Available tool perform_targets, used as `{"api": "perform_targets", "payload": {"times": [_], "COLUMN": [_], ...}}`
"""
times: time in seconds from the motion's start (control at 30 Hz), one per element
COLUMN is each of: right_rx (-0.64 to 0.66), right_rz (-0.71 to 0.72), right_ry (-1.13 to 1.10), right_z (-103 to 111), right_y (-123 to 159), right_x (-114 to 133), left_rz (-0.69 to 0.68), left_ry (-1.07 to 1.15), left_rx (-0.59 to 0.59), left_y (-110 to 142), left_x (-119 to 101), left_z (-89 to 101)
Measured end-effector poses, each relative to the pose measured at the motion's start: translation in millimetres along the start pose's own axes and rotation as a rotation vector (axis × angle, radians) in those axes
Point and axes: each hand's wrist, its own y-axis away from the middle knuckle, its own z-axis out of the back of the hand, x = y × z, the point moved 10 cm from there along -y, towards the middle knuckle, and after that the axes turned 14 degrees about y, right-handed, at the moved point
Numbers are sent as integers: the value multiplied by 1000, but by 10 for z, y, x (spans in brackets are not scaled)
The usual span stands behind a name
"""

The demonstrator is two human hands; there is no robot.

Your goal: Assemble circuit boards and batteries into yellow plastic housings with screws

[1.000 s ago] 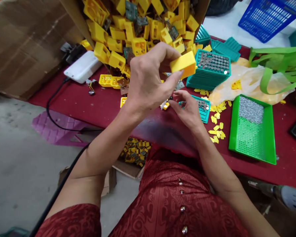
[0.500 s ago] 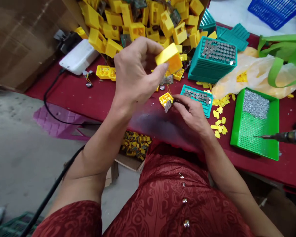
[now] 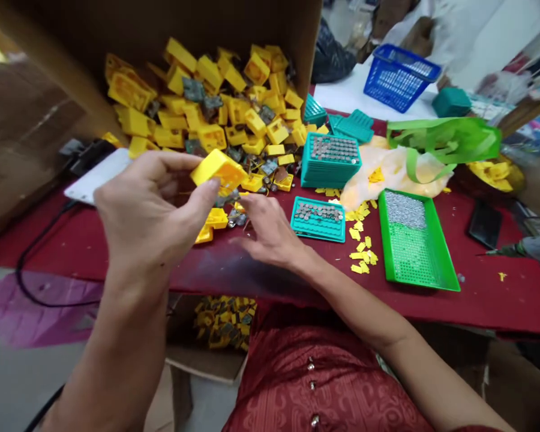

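Observation:
My left hand (image 3: 148, 210) is closed on a yellow plastic casing (image 3: 219, 170), gripped between thumb and fingers above the table. Just right of it, my right hand (image 3: 270, 231) reaches in with thumb and fingers apart over small loose parts. Beneath and beyond its fingertips are grey circuit-board pieces with thin wires and small round metal parts (image 3: 237, 217), partly hidden by both hands. Open yellow casings (image 3: 215, 219) lie under my left hand. To the right of my right hand sits a teal tray (image 3: 318, 231) partly filled with rows of small round metal pieces.
Behind my hands, a cardboard box (image 3: 180, 24) holds heaped yellow casings. A stack of teal trays (image 3: 328, 171), small yellow plates (image 3: 364, 257), a green basket (image 3: 445, 273) of small metal parts and a screwdriver-like tool (image 3: 517, 249) lie rightward. A white device (image 3: 96, 180) sits left.
The view has tilted up and swung. My right hand has moved left, close to the left hand, and its fingers have spread; the dark piece it held no longer shows. My left hand keeps the casing.

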Motion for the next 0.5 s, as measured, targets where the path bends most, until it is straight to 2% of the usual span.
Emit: {"api": "perform_targets", "payload": {"times": [0.03,0.13,0.27,0.4,0.5], "right_rx": [32,95,59,51,51], "right_rz": [14,-11,-117,-111,-53], "right_ry": [-23,-152,-268,-247,-211], "right_z": [-45,-121,-100,-89,-56], "right_y": [-49,-74,62,136,124], "right_x": [38,30,-147,-211,-149], "left_rz": [-16,-29,-79,-30,-21], "left_ry": [7,-1,98,188,211], "left_rx": [-52,-114,-244,-252,-253], "left_y": [5,21,13,-4,8], "left_x": [-47,-144,-114,65,88], "left_z": [46,78,204,235,264]}}
